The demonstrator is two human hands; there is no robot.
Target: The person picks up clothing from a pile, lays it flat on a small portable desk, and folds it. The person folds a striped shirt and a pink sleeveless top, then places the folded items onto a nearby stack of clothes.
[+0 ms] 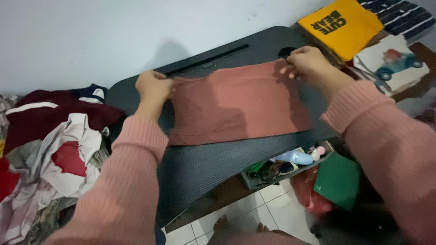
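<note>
Left hand (pixel 153 86) and right hand (pixel 306 61) pinch the far corners of a rust-red garment (pixel 236 104) flat on a black surface (pixel 204 163); below, a small box (pixel 284 165) holds bottles

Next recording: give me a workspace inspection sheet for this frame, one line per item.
Surface: black lap table, grooved slot along its far edge.
Job's things: dusty-red garment lying flat on the table.
Clutter: heap of unfolded clothes at the left; folded yellow shirt and white printed shirt stacked at the right.
Hands: left hand and right hand each pinch the garment's far edge.
Cables: nothing seen.
Surroundings: white wall, tiled floor, box of small items under the table, green folder.
</note>
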